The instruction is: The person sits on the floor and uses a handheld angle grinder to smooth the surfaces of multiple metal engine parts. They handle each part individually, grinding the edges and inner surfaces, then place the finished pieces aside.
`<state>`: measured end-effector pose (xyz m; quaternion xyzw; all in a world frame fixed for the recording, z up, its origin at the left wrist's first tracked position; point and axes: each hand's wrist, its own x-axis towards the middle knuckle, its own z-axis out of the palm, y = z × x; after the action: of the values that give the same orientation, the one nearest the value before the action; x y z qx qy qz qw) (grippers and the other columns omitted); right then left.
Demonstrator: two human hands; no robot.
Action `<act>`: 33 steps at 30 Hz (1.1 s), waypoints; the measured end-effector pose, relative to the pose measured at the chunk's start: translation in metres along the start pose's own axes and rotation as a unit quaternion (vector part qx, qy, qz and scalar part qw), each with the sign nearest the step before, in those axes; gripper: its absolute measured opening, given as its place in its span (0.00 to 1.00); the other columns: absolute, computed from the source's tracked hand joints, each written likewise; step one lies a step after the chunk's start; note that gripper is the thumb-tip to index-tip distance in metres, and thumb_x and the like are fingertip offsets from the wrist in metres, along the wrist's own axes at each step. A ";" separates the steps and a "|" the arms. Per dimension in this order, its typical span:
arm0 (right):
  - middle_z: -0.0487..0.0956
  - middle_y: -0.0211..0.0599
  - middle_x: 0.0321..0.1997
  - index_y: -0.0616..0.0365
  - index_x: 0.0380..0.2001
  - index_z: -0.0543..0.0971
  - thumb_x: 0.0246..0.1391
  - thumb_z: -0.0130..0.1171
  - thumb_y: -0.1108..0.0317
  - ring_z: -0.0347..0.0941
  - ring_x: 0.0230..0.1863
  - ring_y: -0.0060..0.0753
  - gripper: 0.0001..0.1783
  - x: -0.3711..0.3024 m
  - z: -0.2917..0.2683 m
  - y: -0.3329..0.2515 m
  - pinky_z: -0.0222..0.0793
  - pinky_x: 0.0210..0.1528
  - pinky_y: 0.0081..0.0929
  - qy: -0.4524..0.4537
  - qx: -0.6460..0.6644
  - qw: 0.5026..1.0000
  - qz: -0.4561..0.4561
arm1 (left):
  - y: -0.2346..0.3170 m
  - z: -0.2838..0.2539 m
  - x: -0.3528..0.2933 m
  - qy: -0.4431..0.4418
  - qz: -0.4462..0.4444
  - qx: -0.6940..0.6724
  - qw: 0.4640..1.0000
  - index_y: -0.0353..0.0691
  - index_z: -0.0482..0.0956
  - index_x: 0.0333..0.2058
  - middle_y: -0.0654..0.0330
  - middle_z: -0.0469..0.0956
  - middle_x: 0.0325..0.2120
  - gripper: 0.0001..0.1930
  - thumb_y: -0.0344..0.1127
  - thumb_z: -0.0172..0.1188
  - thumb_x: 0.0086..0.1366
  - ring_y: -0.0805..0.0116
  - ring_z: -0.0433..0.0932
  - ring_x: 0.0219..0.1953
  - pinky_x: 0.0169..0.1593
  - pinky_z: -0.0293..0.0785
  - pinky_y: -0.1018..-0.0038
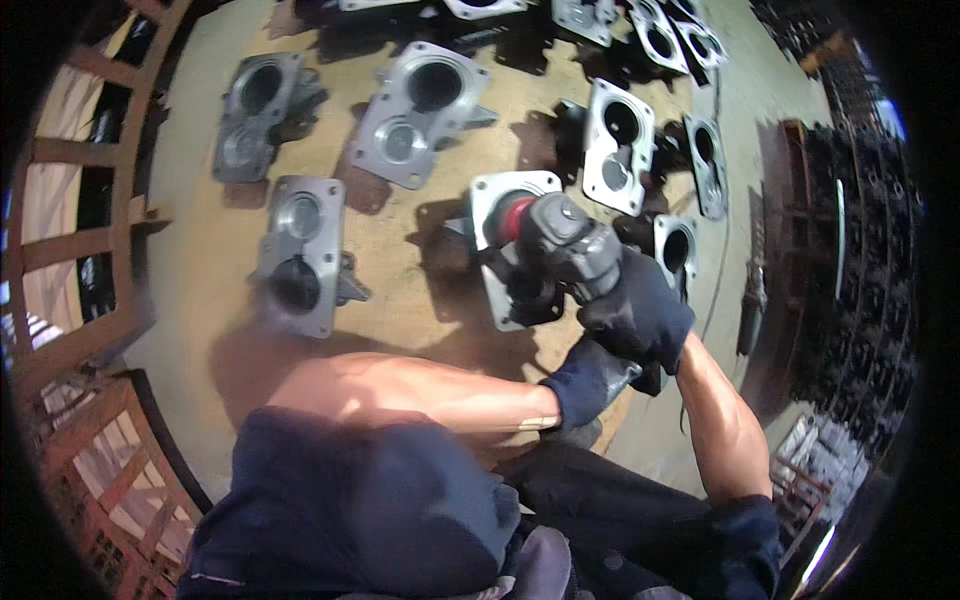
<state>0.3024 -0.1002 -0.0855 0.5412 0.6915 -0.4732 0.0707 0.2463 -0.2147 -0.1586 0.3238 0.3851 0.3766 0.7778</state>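
Dark power tool right of frame centre, its red disc over a metal casting.
On my feed the gloved right hand is wrapped round the tool's body, underside hidden. Left hand bunched just below, partly covered; I can't tell what its fingers hold. Disc partly hidden, contact unclear. The tool covers the casting's middle; top-edge castings run out of frame.

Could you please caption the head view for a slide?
Gloved left hand and right hand hold a power tool over a metal casting.
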 end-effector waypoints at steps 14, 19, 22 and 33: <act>0.86 0.48 0.38 0.62 0.45 0.80 0.36 0.72 0.63 0.84 0.40 0.48 0.29 0.054 -0.045 -0.073 0.78 0.48 0.37 0.062 -0.097 0.988 -0.108 | 0.021 -0.033 0.068 0.116 0.270 0.163 0.942 0.35 0.74 0.56 0.54 0.78 0.51 0.21 0.34 0.62 0.67 0.63 0.76 0.54 0.59 0.71 0.67; 0.86 0.45 0.37 0.63 0.46 0.80 0.38 0.71 0.65 0.81 0.38 0.36 0.28 0.106 -0.050 -0.074 0.77 0.47 0.33 0.035 -0.104 0.989 -0.095 | 0.052 -0.071 0.079 0.110 0.153 0.209 0.960 0.40 0.80 0.50 0.47 0.82 0.41 0.17 0.32 0.56 0.64 0.52 0.80 0.45 0.53 0.75 0.61; 0.86 0.45 0.39 0.65 0.48 0.79 0.40 0.69 0.68 0.79 0.38 0.31 0.28 0.121 -0.044 -0.060 0.76 0.48 0.32 0.035 -0.134 0.984 -0.111 | 0.035 -0.075 0.096 0.149 0.158 0.166 0.962 0.40 0.79 0.52 0.49 0.81 0.45 0.16 0.32 0.55 0.66 0.55 0.78 0.49 0.57 0.73 0.63; 0.86 0.51 0.39 0.60 0.46 0.82 0.32 0.74 0.59 0.84 0.43 0.52 0.33 0.111 -0.025 -0.076 0.78 0.48 0.39 0.003 -0.144 0.986 -0.089 | 0.010 -0.075 0.081 0.071 0.105 0.253 0.959 0.38 0.78 0.53 0.56 0.80 0.51 0.15 0.31 0.56 0.69 0.65 0.74 0.53 0.58 0.70 0.69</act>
<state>0.2060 -0.0042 -0.0957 0.4633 0.7977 -0.3720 0.1036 0.2138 -0.1263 -0.2164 0.5211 0.4858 0.3683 0.5973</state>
